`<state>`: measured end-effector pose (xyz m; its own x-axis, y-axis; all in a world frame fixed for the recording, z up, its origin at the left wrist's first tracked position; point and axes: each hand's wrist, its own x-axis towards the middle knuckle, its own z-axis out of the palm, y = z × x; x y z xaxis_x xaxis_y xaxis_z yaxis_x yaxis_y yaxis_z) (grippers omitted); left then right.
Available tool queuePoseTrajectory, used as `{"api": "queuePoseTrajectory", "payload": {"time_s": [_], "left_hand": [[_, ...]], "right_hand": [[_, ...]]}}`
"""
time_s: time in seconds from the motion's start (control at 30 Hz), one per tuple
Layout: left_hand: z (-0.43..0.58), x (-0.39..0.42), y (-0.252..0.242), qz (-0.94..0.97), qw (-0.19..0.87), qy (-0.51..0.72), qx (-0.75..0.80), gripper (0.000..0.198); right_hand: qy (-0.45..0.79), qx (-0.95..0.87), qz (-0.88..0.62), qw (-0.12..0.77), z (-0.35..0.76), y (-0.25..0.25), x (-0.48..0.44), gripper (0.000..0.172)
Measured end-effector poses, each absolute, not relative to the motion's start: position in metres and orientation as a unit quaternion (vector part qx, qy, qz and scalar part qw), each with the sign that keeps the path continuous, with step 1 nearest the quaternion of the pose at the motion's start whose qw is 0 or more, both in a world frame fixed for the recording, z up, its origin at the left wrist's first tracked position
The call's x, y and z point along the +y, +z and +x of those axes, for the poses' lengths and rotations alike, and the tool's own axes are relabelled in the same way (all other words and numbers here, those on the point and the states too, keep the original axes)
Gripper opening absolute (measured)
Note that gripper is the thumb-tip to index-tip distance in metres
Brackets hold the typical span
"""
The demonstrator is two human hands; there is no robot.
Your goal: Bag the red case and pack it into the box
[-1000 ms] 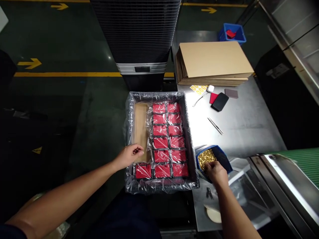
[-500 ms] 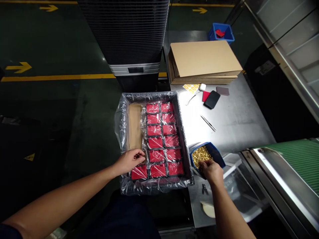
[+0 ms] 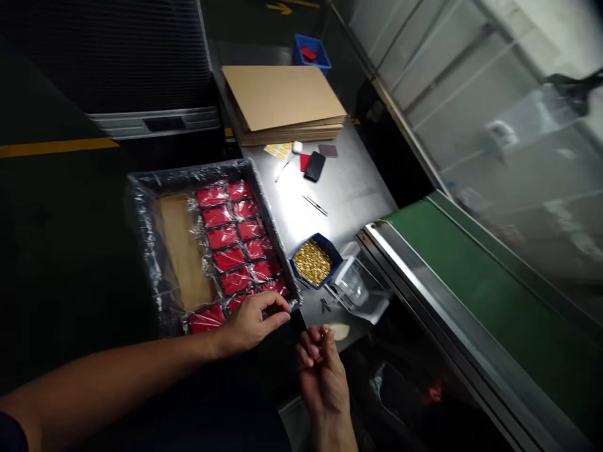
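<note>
My right hand [image 3: 323, 376] is turned palm up in front of the table. Its thumb and fingertips pinch a small gold-coloured metal piece [image 3: 325, 333], mostly hidden by the fingers. My left hand [image 3: 257, 319] hovers over the near right corner of a plastic-lined crate [image 3: 149, 251], fingers curved, thumb and index tips slightly apart, with nothing visible in it. Rows of red pieces [image 3: 222, 237] under clear film fill much of the crate, beside a brown cardboard strip [image 3: 186, 251]. A blue bin [image 3: 333, 267] holding many gold pieces [image 3: 313, 262] stands just beyond both hands.
On the metal table [image 3: 360, 188] lie tweezers [image 3: 315, 205], a black flat case [image 3: 315, 166], a yellow sticker sheet [image 3: 279, 150] and stacked cardboard sheets [image 3: 285, 97]. A clear plastic container [image 3: 360, 292] stands beside the bin. The green conveyor [image 3: 471, 270] runs along the right.
My right hand has left the gold pieces in the bin and come nearer, palm up, with one piece pinched. My left hand has shifted right across the crate. The view has swung right.
</note>
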<state>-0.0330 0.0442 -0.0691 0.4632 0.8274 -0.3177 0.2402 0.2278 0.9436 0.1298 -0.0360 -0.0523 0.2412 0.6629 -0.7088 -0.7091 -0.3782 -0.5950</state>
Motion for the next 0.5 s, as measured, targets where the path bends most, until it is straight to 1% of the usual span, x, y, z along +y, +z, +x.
{"api": "queuePoseTrajectory", "payload": {"time_s": [0.07, 0.13, 0.33, 0.4, 0.5], "left_hand": [[-0.014, 0.037, -0.058, 0.596, 0.646, 0.224, 0.42, 0.019], [0.005, 0.026, -0.048, 0.618, 0.657, 0.213, 0.376, 0.019], [0.052, -0.029, -0.021, 0.67, 0.663, 0.174, 0.284, 0.017], [0.06, -0.055, -0.015, 0.687, 0.662, 0.165, 0.25, 0.019], [0.07, -0.1, -0.009, 0.708, 0.664, 0.155, 0.187, 0.024]], "right_hand": [[0.605, 0.089, -0.483, 0.626, 0.139, -0.037, -0.057, 0.031], [0.589, 0.132, -0.427, 0.673, 0.15, -0.023, -0.079, 0.026], [0.542, 0.107, -0.396, 0.734, 0.18, 0.0, -0.157, 0.021], [0.52, 0.079, -0.416, 0.742, 0.188, 0.006, -0.183, 0.022], [0.484, 0.035, -0.455, 0.747, 0.196, 0.03, -0.213, 0.032]]}}
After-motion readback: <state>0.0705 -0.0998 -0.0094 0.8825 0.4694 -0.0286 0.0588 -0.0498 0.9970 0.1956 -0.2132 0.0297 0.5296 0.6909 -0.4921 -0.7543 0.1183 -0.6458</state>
